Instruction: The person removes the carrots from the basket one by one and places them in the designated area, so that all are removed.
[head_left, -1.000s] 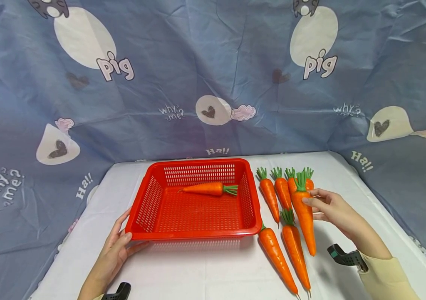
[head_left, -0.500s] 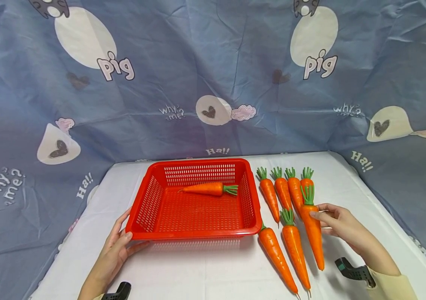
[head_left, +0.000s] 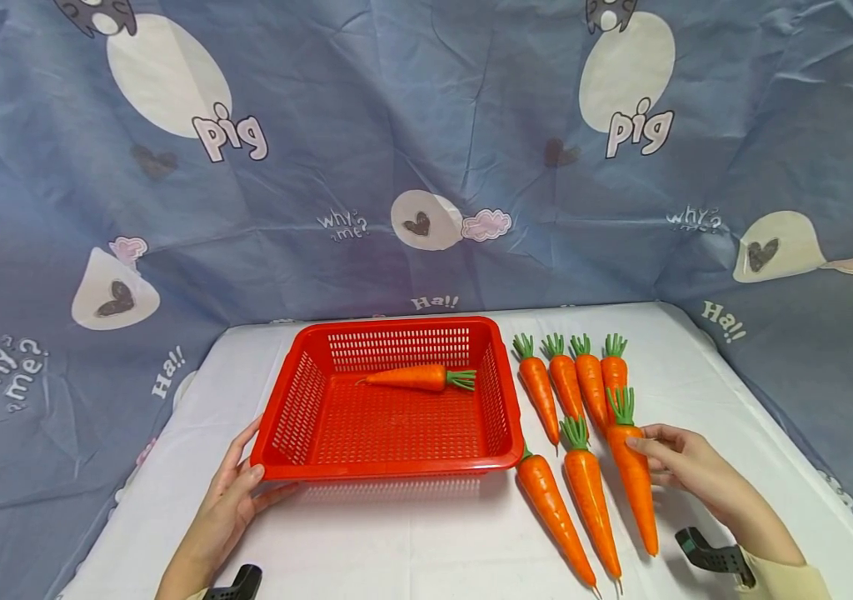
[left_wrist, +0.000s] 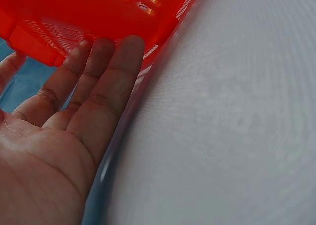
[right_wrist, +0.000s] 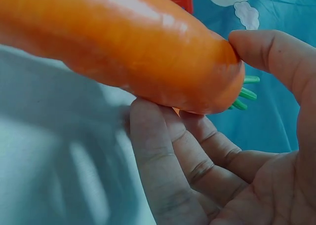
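Note:
At the left front corner of a red plastic basket (head_left: 385,469), my left hand (head_left: 227,504) rests with its thumb at the rim. In the left wrist view its fingers (left_wrist: 106,92) lie fairly straight against the basket's wall. One carrot with green stalks (head_left: 415,377) lies inside the basket. My right hand (head_left: 689,462) pinches another carrot (head_left: 636,483) near its thick top, stalks pointing away. The right wrist view shows the thumb on one side of this carrot (right_wrist: 148,52) and the fingertips under the other.
Several more carrots lie right of the basket: a far row (head_left: 539,387) and a nearer pair (head_left: 554,512), (head_left: 591,504). A white cloth (head_left: 704,367) covers the table. A blue printed curtain (head_left: 306,167) hangs behind it and at both sides.
My right hand has moved toward me and slightly right with its carrot, drawing it off the far row. The left hand and the basket have stayed in place.

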The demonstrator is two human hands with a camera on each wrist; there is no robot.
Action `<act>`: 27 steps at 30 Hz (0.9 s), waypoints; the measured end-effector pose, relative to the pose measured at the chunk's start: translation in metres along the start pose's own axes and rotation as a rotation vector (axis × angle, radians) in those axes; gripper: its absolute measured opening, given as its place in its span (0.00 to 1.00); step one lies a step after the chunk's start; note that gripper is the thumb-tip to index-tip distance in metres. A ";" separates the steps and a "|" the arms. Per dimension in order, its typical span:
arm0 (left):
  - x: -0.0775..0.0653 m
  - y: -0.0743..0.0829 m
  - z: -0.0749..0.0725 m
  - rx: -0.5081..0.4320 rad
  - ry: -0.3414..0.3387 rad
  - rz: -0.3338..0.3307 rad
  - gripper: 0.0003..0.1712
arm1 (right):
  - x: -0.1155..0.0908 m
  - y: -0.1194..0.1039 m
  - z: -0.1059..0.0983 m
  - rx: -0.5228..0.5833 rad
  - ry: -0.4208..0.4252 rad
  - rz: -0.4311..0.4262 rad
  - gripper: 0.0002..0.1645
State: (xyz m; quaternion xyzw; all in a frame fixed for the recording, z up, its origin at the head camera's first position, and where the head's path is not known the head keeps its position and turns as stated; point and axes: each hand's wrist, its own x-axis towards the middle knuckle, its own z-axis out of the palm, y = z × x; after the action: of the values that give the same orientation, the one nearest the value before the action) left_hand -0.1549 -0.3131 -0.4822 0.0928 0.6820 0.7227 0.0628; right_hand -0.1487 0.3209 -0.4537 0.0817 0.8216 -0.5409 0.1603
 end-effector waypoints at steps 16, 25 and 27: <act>0.001 0.001 0.001 0.006 0.005 -0.009 0.37 | 0.005 0.017 0.004 -0.022 -0.023 0.052 0.40; 0.000 -0.001 0.000 0.018 0.013 0.000 0.37 | 0.008 0.016 0.007 -0.051 -0.010 0.039 0.38; 0.000 -0.001 0.000 0.018 0.014 0.000 0.38 | 0.008 0.015 0.009 -0.067 0.001 0.041 0.37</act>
State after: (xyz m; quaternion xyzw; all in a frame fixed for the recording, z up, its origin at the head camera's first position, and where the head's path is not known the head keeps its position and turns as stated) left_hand -0.1551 -0.3128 -0.4828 0.0884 0.6889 0.7172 0.0573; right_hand -0.1498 0.3187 -0.4729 0.0934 0.8376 -0.5095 0.1736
